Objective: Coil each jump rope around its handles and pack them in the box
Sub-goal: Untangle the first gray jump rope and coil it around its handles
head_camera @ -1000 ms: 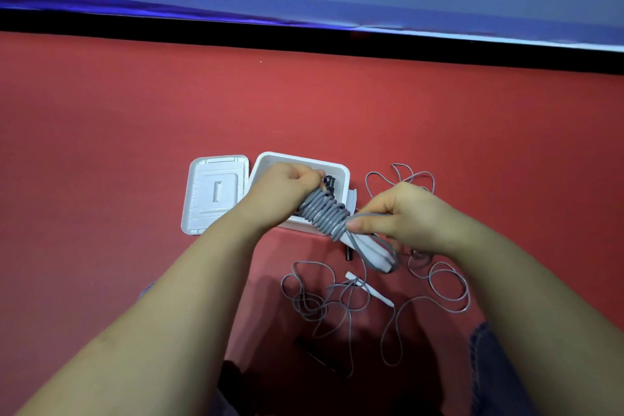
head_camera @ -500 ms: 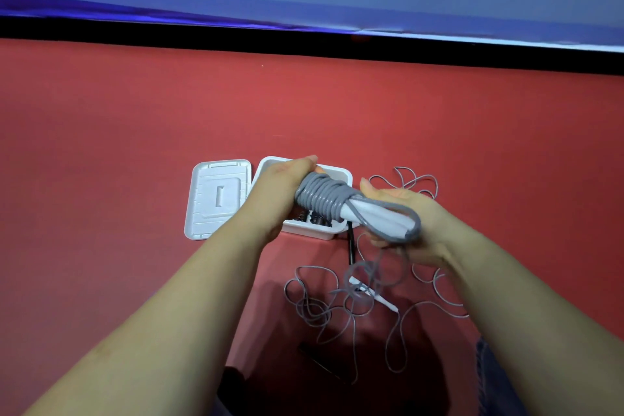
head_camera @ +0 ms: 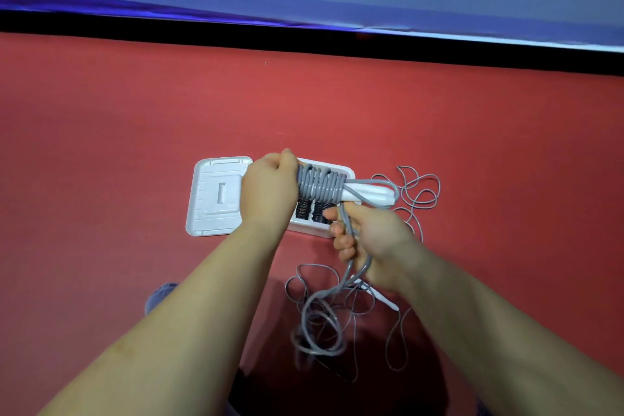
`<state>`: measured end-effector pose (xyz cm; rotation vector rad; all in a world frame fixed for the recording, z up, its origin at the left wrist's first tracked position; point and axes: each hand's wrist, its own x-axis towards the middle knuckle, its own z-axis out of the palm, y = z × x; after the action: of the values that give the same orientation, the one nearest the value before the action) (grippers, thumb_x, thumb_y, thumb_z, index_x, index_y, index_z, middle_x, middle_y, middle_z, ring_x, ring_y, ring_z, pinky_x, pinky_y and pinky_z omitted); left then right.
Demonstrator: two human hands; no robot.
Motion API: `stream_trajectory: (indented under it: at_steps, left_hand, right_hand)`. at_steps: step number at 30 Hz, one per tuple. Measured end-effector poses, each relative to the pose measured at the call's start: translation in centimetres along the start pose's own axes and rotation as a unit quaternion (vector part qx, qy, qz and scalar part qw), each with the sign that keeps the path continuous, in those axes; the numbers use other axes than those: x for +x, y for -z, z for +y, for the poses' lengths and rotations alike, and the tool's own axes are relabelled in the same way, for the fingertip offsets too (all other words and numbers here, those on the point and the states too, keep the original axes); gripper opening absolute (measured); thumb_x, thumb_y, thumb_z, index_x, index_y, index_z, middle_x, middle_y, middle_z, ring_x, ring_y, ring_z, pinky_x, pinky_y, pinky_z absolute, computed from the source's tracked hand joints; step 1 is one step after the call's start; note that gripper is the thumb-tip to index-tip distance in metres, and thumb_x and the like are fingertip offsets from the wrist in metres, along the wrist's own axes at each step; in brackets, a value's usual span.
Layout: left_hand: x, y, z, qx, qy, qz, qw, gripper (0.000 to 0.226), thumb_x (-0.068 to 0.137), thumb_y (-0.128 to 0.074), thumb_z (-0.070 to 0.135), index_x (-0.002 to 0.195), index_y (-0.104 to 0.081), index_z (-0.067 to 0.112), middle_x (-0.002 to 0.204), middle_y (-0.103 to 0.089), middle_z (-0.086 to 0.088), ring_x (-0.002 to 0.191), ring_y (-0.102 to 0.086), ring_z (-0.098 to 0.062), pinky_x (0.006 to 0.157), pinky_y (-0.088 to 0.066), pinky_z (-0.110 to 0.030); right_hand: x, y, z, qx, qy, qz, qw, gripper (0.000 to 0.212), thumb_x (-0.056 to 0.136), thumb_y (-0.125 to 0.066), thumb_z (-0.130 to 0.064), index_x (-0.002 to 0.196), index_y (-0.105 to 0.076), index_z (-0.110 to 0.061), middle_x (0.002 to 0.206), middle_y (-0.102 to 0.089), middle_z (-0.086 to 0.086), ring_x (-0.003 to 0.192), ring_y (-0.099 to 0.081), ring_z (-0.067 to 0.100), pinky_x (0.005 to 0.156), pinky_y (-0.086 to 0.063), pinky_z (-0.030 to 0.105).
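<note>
1. Left hand (head_camera: 268,192) grips the coiled end of the grey jump rope (head_camera: 320,187) at frame centre, above the white box (head_camera: 349,176).
2. Right hand (head_camera: 368,236) holds the loose strand below the white handles (head_camera: 371,194).
3. Lid (head_camera: 216,196) lies left of the box.

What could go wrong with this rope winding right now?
1. The slack gray rope below the right hand loops over the thin rope on the floor; pulling may snag it.
2. If the left hand eases off, the coil around the white handles could spring loose.
</note>
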<state>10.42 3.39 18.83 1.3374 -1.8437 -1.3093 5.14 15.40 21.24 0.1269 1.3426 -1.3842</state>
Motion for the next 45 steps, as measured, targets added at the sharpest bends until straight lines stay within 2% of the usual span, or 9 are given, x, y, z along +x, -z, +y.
stream_trajectory:
  at_steps: [9,15,17,22,26,31,40,43,45]
  left_hand:
    - [0.0,0.3,0.0,0.123,-0.055,0.026,0.991,0.041,0.092,-0.042,0.033,0.056,-0.042,0.014,0.052,-0.037,-0.001,0.062,-0.038,-0.029,0.056,-0.028,-0.032]
    - [0.0,0.1,-0.2,0.165,-0.045,-0.017,0.985,0.038,0.090,-0.042,0.032,0.058,-0.045,0.012,0.056,-0.042,-0.003,0.064,-0.041,-0.029,0.056,-0.029,-0.031]
    - [0.1,0.1,-0.2,0.181,-0.037,-0.055,0.981,0.035,0.088,-0.044,0.029,0.060,-0.048,0.010,0.056,-0.042,-0.003,0.063,-0.040,-0.029,0.054,-0.029,-0.030]
    - [0.1,0.5,-0.1,0.141,-0.052,-0.171,0.974,0.027,0.071,-0.043,0.035,0.054,-0.039,0.015,0.051,-0.034,0.000,0.054,-0.030,-0.022,0.055,-0.027,-0.029]
    - [0.2,0.7,-0.2,0.103,-0.084,-0.204,0.970,0.035,0.074,-0.043,0.036,0.061,-0.050,0.004,0.057,-0.039,-0.002,0.055,-0.033,-0.018,0.057,-0.030,-0.030]
    - [0.2,0.9,0.1,0.011,-0.072,-0.227,0.971,0.037,0.080,-0.049,0.035,0.062,-0.058,0.004,0.063,-0.046,-0.009,0.059,-0.038,-0.016,0.060,-0.032,-0.030]
    - [-0.4,0.9,1.6,-0.159,0.043,-0.250,0.954,0.049,0.095,-0.046,0.022,0.048,-0.057,0.017,0.042,-0.038,0.006,0.036,-0.028,-0.008,0.038,-0.020,-0.016]
    - [-0.6,0.4,1.9,-0.221,0.127,-0.198,0.947,0.058,0.094,-0.046,0.022,0.037,-0.053,0.017,0.037,-0.031,0.009,0.032,-0.023,-0.007,0.038,-0.015,-0.015]
    - [-0.9,0.1,2.0,-0.237,0.163,-0.163,0.944,0.046,0.093,-0.045,0.019,0.048,-0.047,0.018,0.035,-0.029,0.010,0.029,-0.021,-0.006,0.036,-0.015,-0.013]
  right_hand:
    - [-1.3,0.6,-0.3,-0.252,0.026,-0.023,0.967,0.008,0.094,-0.050,-0.010,0.092,-0.054,-0.003,0.054,-0.051,0.006,0.031,-0.049,0.011,0.034,-0.037,0.015]
    - [-1.6,2.6,-1.5,-0.636,0.248,0.092,0.725,0.016,0.083,-0.063,-0.022,0.073,-0.061,-0.011,0.061,-0.057,0.004,0.055,-0.058,0.018,0.060,-0.048,0.029]
    - [-1.5,3.1,-2.1,-0.634,0.308,0.098,0.703,0.011,0.079,-0.070,-0.023,0.072,-0.063,-0.017,0.069,-0.062,0.003,0.068,-0.057,0.019,0.065,-0.046,0.031]
    - [-1.2,4.5,-2.9,-0.565,0.325,0.056,0.757,0.023,0.064,-0.084,-0.031,0.066,-0.061,-0.029,0.059,-0.056,-0.017,0.059,-0.051,-0.005,0.057,-0.037,0.013]
    - [-0.7,5.3,-2.8,-0.620,0.227,0.033,0.750,0.034,0.071,-0.070,-0.052,0.081,-0.074,-0.020,0.065,-0.061,-0.005,0.063,-0.052,0.010,0.064,-0.042,0.032]
    - [-0.6,5.3,-3.6,-0.585,0.210,-0.025,0.783,0.038,0.078,-0.066,-0.047,0.069,-0.069,-0.011,0.054,-0.049,-0.001,0.051,-0.039,0.006,0.055,-0.033,0.026]
    - [-1.3,4.8,-3.5,-0.181,0.115,-0.112,0.970,0.037,0.078,-0.053,-0.035,0.048,-0.057,-0.014,0.042,-0.042,-0.004,0.035,-0.032,0.005,0.037,-0.022,0.015]
    - [-0.7,3.0,-2.8,0.013,0.102,-0.167,0.981,0.032,0.084,-0.044,-0.033,0.059,-0.042,-0.012,0.042,-0.032,-0.005,0.032,-0.023,0.001,0.032,-0.017,0.013]
    - [0.2,2.0,-2.1,0.026,0.153,-0.065,0.986,0.037,0.095,-0.039,-0.030,0.063,-0.040,-0.013,0.040,-0.036,-0.006,0.030,-0.026,0.001,0.032,-0.019,0.013]
